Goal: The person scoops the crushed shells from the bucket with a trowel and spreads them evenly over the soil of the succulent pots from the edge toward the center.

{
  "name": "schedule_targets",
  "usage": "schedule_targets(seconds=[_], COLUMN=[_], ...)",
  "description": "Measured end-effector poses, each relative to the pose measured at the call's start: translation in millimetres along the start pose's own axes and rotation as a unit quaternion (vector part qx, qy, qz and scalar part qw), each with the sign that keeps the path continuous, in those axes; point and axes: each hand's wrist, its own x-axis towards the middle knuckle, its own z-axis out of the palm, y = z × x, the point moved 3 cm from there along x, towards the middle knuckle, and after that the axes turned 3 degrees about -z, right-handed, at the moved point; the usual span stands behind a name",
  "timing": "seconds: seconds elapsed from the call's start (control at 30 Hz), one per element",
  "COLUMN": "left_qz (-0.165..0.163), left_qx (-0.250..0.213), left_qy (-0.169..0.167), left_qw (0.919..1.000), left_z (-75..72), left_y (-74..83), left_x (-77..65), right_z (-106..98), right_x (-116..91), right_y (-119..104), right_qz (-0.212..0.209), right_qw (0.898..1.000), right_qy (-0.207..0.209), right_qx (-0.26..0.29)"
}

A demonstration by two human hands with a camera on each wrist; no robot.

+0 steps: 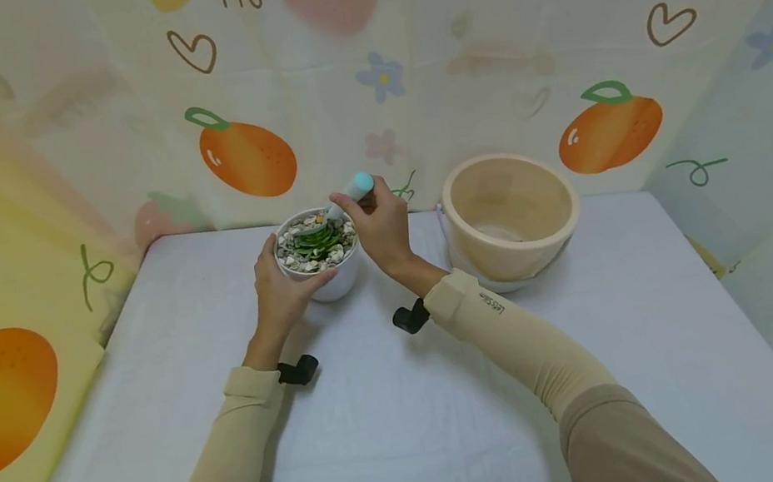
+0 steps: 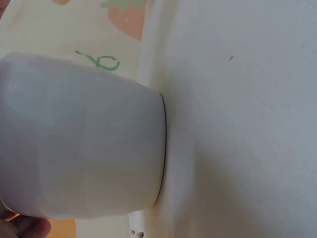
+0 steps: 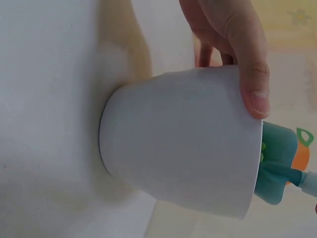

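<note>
A white flowerpot [image 1: 338, 284] stands on the table, filled with pale pebbles [image 1: 293, 257] around a green succulent [image 1: 319, 243]. My left hand [image 1: 278, 292] holds it from the left, and the right wrist view shows its thumb [image 3: 258, 101] lying on the outer wall near the rim. With my right hand [image 1: 386, 228] I grip the light blue handle [image 1: 357, 187] of a small trowel. Its teal blade [image 3: 278, 136] reaches over the rim beside the plant. In the left wrist view, the pot's smooth wall [image 2: 89, 139] hides the plant.
A wide beige planter [image 1: 517, 258] stands to the right of my right hand. The white-covered table [image 1: 418, 438] reaches back to a fruit-printed cloth [image 1: 339, 130] hanging behind. A few small crumbs [image 2: 140, 234] lie near the pot.
</note>
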Motion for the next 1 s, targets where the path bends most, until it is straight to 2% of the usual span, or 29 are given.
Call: schedule_targets(seconds=[0.17,0.27,0.37,0.53,0.7,0.83,1.0], left_qz=[0.008,0.013,0.007,0.003,-0.007,-0.018,-0.01], left_qx=[0.015,0.013,0.001,-0.033,-0.024,-0.023,-0.037], left_qy=[0.014,0.008,-0.019,-0.089,-0.133,-0.134,-0.113], left_qw=[0.9998,0.9998,0.9998,0.9955,0.9908,0.9906,0.9928], left_z=[0.5,0.0,-2.2,-8.7,-11.7,-10.8,-6.9], left_y=[1.8,-0.7,-5.1,-10.1,-12.2,-13.7,-12.1], left_x=[-1.3,-0.1,2.6,13.4,22.2,23.1,21.2], right_z=[1,2,1,-5,-5,-4,0], right_x=[0,0,0,0,-1,-1,1], right_y=[1,0,-7,-28,-33,-32,-15], right_qz=[0.006,0.013,0.015,0.011,0.014,0.014,0.006], right_qw=[1.0,1.0,1.0,1.0,1.0,1.0,1.0], right_qy=[0.001,0.0,-0.001,-0.001,-0.005,-0.004,-0.002], right_qx=[0.003,0.002,0.0,-0.003,-0.005,-0.011,-0.012])
